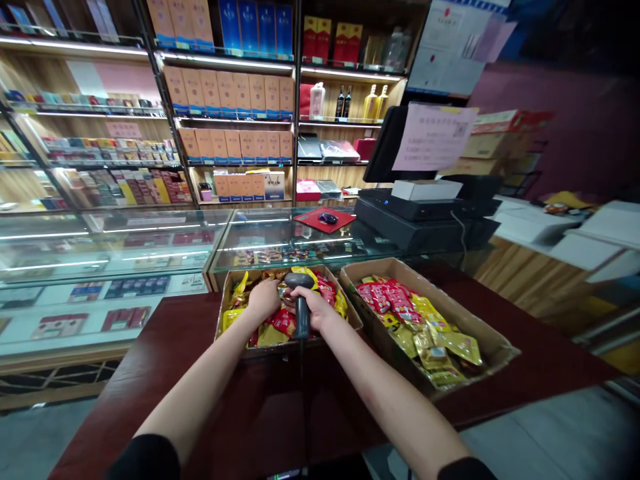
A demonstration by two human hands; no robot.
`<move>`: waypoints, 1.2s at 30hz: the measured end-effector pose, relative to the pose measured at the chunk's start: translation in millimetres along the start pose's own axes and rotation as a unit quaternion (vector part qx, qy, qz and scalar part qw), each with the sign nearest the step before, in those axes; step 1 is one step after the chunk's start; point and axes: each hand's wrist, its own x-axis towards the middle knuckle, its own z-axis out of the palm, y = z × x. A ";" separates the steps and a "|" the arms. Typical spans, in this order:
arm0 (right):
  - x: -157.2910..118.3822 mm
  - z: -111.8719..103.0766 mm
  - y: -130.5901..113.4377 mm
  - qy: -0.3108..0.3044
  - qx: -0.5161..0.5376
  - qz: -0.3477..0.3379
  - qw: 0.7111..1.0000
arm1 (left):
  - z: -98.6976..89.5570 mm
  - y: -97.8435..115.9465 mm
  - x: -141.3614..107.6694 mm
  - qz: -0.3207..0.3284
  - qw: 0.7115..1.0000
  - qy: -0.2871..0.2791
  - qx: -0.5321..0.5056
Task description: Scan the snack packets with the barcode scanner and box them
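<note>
A dark grey handheld barcode scanner (302,317) is gripped by its handle in my right hand (314,308), its head pointing away from me and its cord hanging down. It is over a cardboard box (231,288) of small snack packets in red, yellow and gold. Inside that box, my left hand (265,300) rests among the packets with its fingers curled; what they hold is hidden. A red snack packet (284,323) lies just below the scanner. To the right stands a second open cardboard box (480,327), with red packets (390,300) and gold packets (433,350) inside.
Both boxes stand on a dark red table (200,387). Behind it runs a glass display counter (150,257) with a mouse (327,218) on a red pad (311,219). A monitor (387,147) stands at the right. Shelves of boxed goods (235,93) line the back wall.
</note>
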 end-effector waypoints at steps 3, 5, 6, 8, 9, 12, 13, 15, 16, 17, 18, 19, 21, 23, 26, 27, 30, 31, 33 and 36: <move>1.7 -2.7 4.4 -0.007 0.011 0.001 1.000 | 2.1 -2.0 3.3 -0.032 0.999 -0.008 0.009; 2.6 -3.7 6.9 -0.008 0.017 0.004 1.000 | 5.3 -7.1 5.6 -0.063 0.997 0.002 -0.042; 2.9 -4.0 7.9 -0.008 0.021 0.005 1.000 | 7.3 -10.0 6.8 -0.072 0.994 0.006 -0.080; 3.4 -4.3 9.0 -0.005 0.028 0.007 1.000 | 11.3 -14.9 9.1 -0.081 0.984 0.007 -0.161; 3.2 -4.4 9.2 -0.003 0.031 0.007 0.999 | 13.0 -16.6 10.0 -0.084 0.976 0.005 -0.199; 0.1 -4.2 8.1 0.000 0.036 0.002 0.999 | 14.3 -18.5 9.6 -0.105 0.953 0.008 -0.285; -2.0 -3.7 7.3 0.002 0.037 0.000 0.999 | 12.8 -18.5 8.2 -0.114 0.944 0.009 -0.311; -7.7 -1.6 5.4 0.006 0.041 -0.009 0.999 | 6.7 -17.7 3.2 -0.136 0.921 -0.005 -0.365; -10.9 0.4 4.4 0.008 0.043 -0.016 0.999 | 2.2 -17.2 0.0 -0.148 0.905 -0.023 -0.398; -14.3 2.9 3.4 0.010 0.045 -0.025 0.999 | -3.0 -16.5 -3.5 -0.160 0.885 -0.045 -0.434; -17.4 5.9 2.4 0.011 0.047 -0.037 0.998 | -8.6 -15.6 -7.0 -0.169 0.862 -0.069 -0.473; -20.0 9.3 1.6 0.013 0.048 -0.049 0.998 | -14.2 -14.7 -10.4 -0.172 0.836 -0.091 -0.513; -23.0 16.1 -0.1 0.015 0.051 -0.071 0.996 | -24.8 -13.1 -16.5 -0.163 0.786 -0.119 -0.584; -22.6 21.1 -1.9 0.017 0.060 -0.085 0.994 | -32.6 -12.5 -21.7 -0.147 0.755 -0.128 -0.627; -17.4 22.2 -5.8 0.032 0.057 -0.114 0.991 | -37.1 -14.7 -28.9 -0.123 0.734 -0.132 -0.655; -15.4 20.9 -7.5 0.038 0.049 -0.126 0.990 | -36.5 -16.0 -31.1 -0.114 0.730 -0.131 -0.661; -11.3 14.2 -13.3 0.043 0.020 -0.153 0.987 | -29.5 -18.4 -34.5 -0.103 0.732 -0.132 -0.660; -10.8 11.8 -15.2 0.041 0.011 -0.158 0.987 | -26.0 -18.2 -34.2 -0.107 0.737 -0.135 -0.653; -11.1 7.5 -18.7 0.037 -0.010 -0.170 0.985 | -18.5 -16.3 -31.7 -0.113 0.750 -0.150 -0.635; -14.6 2.8 -22.1 0.022 -0.050 -0.190 0.980 | -10.1 -10.9 -26.8 -0.106 0.761 -0.164 -0.618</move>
